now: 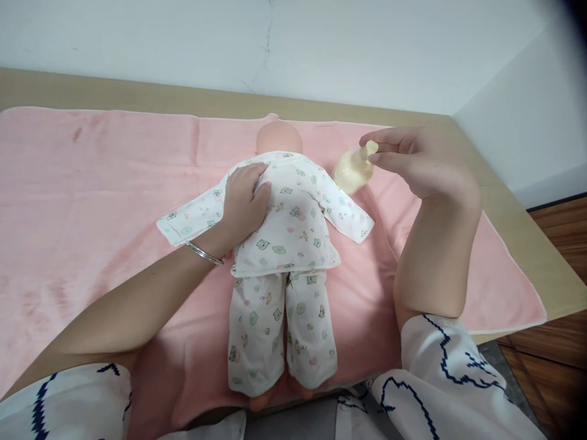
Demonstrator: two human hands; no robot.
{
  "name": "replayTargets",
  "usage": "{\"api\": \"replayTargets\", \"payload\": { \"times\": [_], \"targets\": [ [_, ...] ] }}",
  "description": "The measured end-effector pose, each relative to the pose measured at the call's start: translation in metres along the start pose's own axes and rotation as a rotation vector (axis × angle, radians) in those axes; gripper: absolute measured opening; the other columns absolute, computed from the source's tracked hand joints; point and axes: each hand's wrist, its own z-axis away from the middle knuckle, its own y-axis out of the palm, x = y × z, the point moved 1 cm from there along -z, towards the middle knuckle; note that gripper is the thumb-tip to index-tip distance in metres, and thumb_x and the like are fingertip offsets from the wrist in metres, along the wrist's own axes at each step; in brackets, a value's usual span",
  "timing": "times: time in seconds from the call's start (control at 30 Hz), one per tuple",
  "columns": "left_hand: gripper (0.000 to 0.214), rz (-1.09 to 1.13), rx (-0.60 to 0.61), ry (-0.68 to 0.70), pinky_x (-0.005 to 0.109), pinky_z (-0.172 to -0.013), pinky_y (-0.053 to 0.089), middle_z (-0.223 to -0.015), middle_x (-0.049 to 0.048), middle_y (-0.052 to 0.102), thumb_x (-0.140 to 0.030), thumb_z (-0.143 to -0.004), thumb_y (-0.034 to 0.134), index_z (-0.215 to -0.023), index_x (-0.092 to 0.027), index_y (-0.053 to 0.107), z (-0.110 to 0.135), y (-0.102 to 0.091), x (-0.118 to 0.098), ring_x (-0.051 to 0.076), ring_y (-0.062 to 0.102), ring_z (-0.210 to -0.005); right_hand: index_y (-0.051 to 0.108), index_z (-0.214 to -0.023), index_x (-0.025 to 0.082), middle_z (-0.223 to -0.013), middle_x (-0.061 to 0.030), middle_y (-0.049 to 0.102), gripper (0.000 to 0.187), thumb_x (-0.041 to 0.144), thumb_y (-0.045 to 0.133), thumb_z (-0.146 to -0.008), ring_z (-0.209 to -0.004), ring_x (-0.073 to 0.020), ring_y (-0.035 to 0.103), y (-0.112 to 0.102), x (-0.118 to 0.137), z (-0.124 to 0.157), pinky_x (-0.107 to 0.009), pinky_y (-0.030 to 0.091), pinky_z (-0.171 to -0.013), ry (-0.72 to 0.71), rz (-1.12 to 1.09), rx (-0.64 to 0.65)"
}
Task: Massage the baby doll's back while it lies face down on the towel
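Note:
A baby doll (293, 201) lies lengthwise before me in a white long-sleeved top and trousers with small green and pink animal prints. Its bald head (279, 137) points to the far side, and no face shows. My left hand (245, 198) rests on the left of the doll's upper body, fingers stretched out over the cloth. Off to the doll's right, my right hand (408, 156) has its thumb and fingers closed around the narrow tip of a pale yellow baby bottle (352, 172). The bottle leans beside the doll's sleeve, which hides part of its base.
A pink blanket (92, 201) with a pale edge spreads under the doll over a light wooden table (513, 195). Behind the table stands a white wall (183, 49). Wooden flooring (559, 244) shows past the table's right edge.

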Motion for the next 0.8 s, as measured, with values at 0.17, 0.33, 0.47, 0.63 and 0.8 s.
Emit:
{"api": "replayTargets", "payload": {
  "times": [0.17, 0.33, 0.47, 0.63, 0.8],
  "targets": [
    [0.040, 0.000, 0.008, -0.007, 0.046, -0.117, 0.038, -0.136, 0.0031, 0.064, -0.029, -0.090, 0.045, -0.126, -0.027, 0.061, 0.0001, -0.0002, 0.0002, 0.026, 0.054, -0.130, 0.073, -0.101, 0.036, -0.107, 0.0028, 0.072, 0.022, 0.029, 0.067, -0.081, -0.121, -0.0295, 0.060, 0.0003, 0.0000, -0.0002, -0.048, 0.049, -0.106, -0.008, -0.015, 0.017],
    [0.041, -0.005, 0.014, -0.018, 0.046, -0.118, 0.038, -0.136, 0.0029, 0.064, -0.029, -0.089, 0.044, -0.126, -0.027, 0.061, -0.0001, -0.0006, -0.0006, 0.026, 0.054, -0.130, 0.073, -0.099, 0.035, -0.107, 0.0021, 0.072, 0.022, 0.025, 0.067, -0.082, -0.120, -0.0284, 0.061, 0.0002, -0.0024, -0.0008, -0.046, 0.051, -0.105, -0.024, -0.042, 0.016],
    [0.040, -0.003, 0.009, -0.017, 0.047, -0.118, 0.038, -0.137, 0.0026, 0.064, -0.029, -0.089, 0.045, -0.126, -0.028, 0.061, 0.0002, -0.0006, -0.0009, 0.027, 0.054, -0.130, 0.074, -0.098, 0.034, -0.112, 0.0021, 0.072, 0.021, 0.022, 0.066, -0.082, -0.121, -0.0286, 0.061, 0.0003, -0.0023, -0.0011, -0.047, 0.049, -0.107, -0.045, -0.085, 0.045],
    [0.040, 0.003, 0.001, -0.009, 0.046, -0.117, 0.038, -0.135, 0.0034, 0.065, -0.030, -0.089, 0.045, -0.125, -0.026, 0.062, 0.0004, -0.0005, -0.0011, 0.026, 0.055, -0.129, 0.074, -0.097, 0.033, -0.116, 0.0030, 0.071, 0.020, 0.024, 0.065, -0.082, -0.120, -0.0263, 0.060, -0.0005, -0.0024, -0.0016, -0.043, 0.048, -0.107, -0.010, -0.099, 0.044],
    [0.041, 0.007, 0.007, -0.021, 0.048, -0.119, 0.038, -0.138, 0.0058, 0.063, -0.030, -0.088, 0.046, -0.126, -0.025, 0.060, -0.0006, -0.0014, 0.0006, 0.027, 0.053, -0.133, 0.074, -0.097, 0.031, -0.101, 0.0006, 0.072, 0.020, 0.025, 0.064, -0.081, -0.105, -0.0254, 0.066, -0.0007, -0.0080, -0.0043, -0.046, 0.051, -0.099, 0.003, -0.108, -0.011]
  ]
}}
